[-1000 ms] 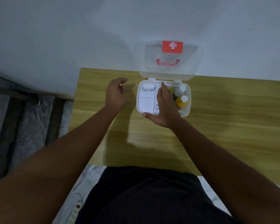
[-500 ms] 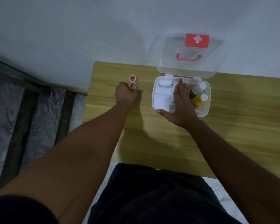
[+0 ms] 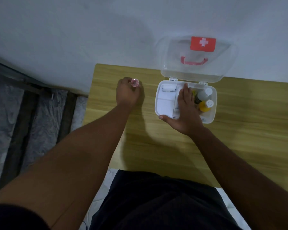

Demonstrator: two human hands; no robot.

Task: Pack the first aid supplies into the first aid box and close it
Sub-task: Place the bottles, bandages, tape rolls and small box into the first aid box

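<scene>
Wooden table [image 3: 239,138] against plain white wall [image 3: 73,30], grey marbled floor [image 3: 5,113], dim light

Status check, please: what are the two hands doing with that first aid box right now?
Left hand gripping small pink-capped item on table. Right hand resting in open first aid box. Lid up, nothing blocking.

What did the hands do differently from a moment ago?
The left hand reached out over the table and closed on a small pink-capped item; half a second ago two pink caps showed there, now only one is visible. The right hand stayed resting in the open first aid box, beside the bottles. The lid stayed up.
</scene>
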